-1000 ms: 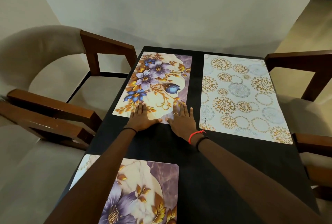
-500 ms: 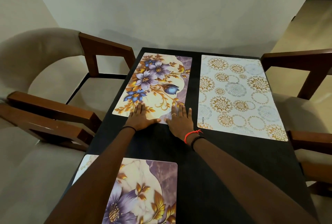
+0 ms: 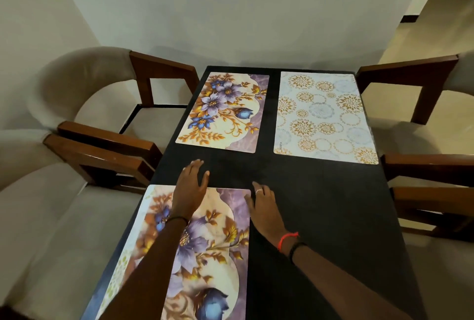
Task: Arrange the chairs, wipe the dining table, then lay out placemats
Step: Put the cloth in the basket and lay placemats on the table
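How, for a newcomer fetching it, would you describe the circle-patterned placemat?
On the dark dining table, two placemats lie side by side at the far end. The circle-patterned placemat is the right one. Gold medallions mark it; the floral placemat beside shows purple flowers.

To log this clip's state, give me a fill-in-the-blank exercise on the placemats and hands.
The dark table carries ___ placemats printed with flowers. The gold-circle placemat lies on the far ___ side. The left hand is over the far edge of the ___ flower placemat. The right hand has a ___ thread round its wrist.
Missing words: two; right; near; red.
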